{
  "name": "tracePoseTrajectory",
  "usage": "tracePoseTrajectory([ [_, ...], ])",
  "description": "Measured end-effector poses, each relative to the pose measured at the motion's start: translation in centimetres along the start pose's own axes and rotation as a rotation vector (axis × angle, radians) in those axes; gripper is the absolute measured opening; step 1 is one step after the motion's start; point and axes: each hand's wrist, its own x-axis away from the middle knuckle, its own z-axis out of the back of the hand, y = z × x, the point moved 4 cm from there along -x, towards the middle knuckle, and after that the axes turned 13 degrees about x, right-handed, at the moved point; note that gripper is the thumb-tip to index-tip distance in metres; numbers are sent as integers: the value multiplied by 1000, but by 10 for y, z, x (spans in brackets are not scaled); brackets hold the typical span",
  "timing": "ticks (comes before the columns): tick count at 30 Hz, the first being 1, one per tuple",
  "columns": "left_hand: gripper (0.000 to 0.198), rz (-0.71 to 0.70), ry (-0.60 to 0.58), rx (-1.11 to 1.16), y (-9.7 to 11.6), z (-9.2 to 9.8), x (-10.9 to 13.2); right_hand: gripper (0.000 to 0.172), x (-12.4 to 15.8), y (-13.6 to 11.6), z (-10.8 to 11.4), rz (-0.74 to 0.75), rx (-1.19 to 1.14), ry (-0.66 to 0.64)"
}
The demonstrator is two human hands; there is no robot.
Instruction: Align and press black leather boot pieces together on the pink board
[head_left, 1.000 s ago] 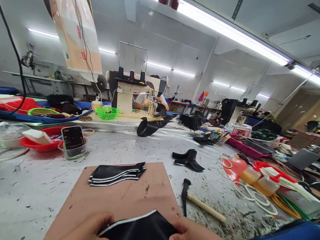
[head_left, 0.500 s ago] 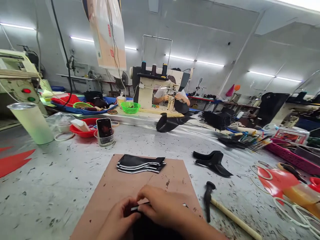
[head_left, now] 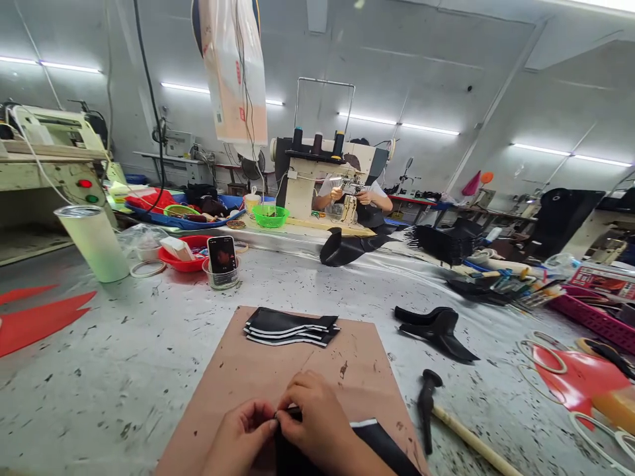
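Observation:
At the bottom of the view, my left hand (head_left: 243, 433) and my right hand (head_left: 312, 416) meet over a brown board (head_left: 213, 390). Thumbs and fingers of both pinch the upper edge of a black leather piece (head_left: 290, 456), whose lower part runs out of view. Another black piece with a white edge (head_left: 381, 443) lies beside my right wrist, partly covered by the forearm. Beyond my hands, a small stack of black leather pieces with white edges (head_left: 292, 327) rests on the board. To the right of the board lies a hammer (head_left: 429, 403) with a wooden handle.
Curved black pieces (head_left: 436, 330) lie right of the board. A phone (head_left: 222, 256) leans in a clear cup, near a red bowl (head_left: 171, 258) and a pale tumbler (head_left: 94, 248). Red sheets (head_left: 44, 320) lie left. A co-worker sits behind a sewing machine (head_left: 302, 182).
The view has shifted, so the scene sits further right. My fingers have closed in on the leather's edge, covering its white strip. More of the white-edged piece by my right wrist shows.

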Motion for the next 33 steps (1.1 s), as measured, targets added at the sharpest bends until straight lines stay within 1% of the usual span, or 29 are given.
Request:
tracePoseTrajectory([
  [2, 20, 7, -10, -12, 3, -3, 1, 15, 0, -1, -4, 70, 58, 37],
  [4, 18, 21, -14, -10, 0, -4, 1, 15, 2, -1, -10, 103, 87, 73],
  [8, 24, 50, -23, 22, -12, 0, -6, 14, 8, -3, -24, 113, 129, 157],
  [11, 29, 64, -50, 59, -19, 2, -12, 14, 10, -3, -29, 101, 116, 201],
  [13, 34, 71, -76, 83, -21, 3, -14, 14, 10, -1, -27, 68, 79, 215],
  [16, 41, 74, -101, 106, -19, 3, -14, 12, 9, 3, -19, -4, -12, 211],
  [20, 42, 74, -118, 97, -13, 2, -10, 6, 7, 7, -8, -98, -235, 139],
  [22, 42, 71, -124, 68, -10, 0, -8, 11, 5, 9, -5, -129, -341, 106],
  [25, 41, 39, -99, -23, -5, -1, -8, 19, 7, 13, 1, -144, -442, 116],
  [27, 38, -5, -71, -128, 1, -1, -10, 27, 13, 17, 8, -140, -530, 126],
  [29, 32, -74, -41, -270, 9, -2, -13, 35, 23, 23, 16, -137, -659, 100],
  [31, 22, -155, -13, -432, 18, -2, -14, 39, 37, 33, 22, -153, -744, 67],
  [33, 14, -212, 1, -593, 26, -4, -13, 43, 54, 50, 27, -183, -693, 57],
])
